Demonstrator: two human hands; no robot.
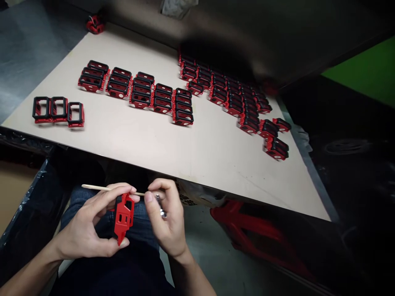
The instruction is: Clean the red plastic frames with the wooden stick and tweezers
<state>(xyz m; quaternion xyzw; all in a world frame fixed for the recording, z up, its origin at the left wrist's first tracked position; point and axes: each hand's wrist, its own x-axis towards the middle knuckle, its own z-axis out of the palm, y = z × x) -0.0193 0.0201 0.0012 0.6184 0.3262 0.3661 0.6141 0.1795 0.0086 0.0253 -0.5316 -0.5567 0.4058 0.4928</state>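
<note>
Above my lap, my left hand (92,222) grips a red-and-black plastic frame (124,218) by its two ends, between the thumb below and the fingers above. A thin pale wooden stick (95,188) runs across behind these fingers. Its far right end reaches the fingertips of my right hand (168,218), where thumb and forefinger are pinched around it. Several small shiny metal pieces (161,206) lie in the curled right palm; their exact kind is too small to tell. Part of the stick is hidden by the left fingers.
On the pale tabletop (138,144), similar frames stand in rows (142,94), with a denser group (234,94) at the right and three frames (58,110) at the left. A red bin (259,234) sits beneath the right edge; a plastic-lined box (24,193) is at lower left.
</note>
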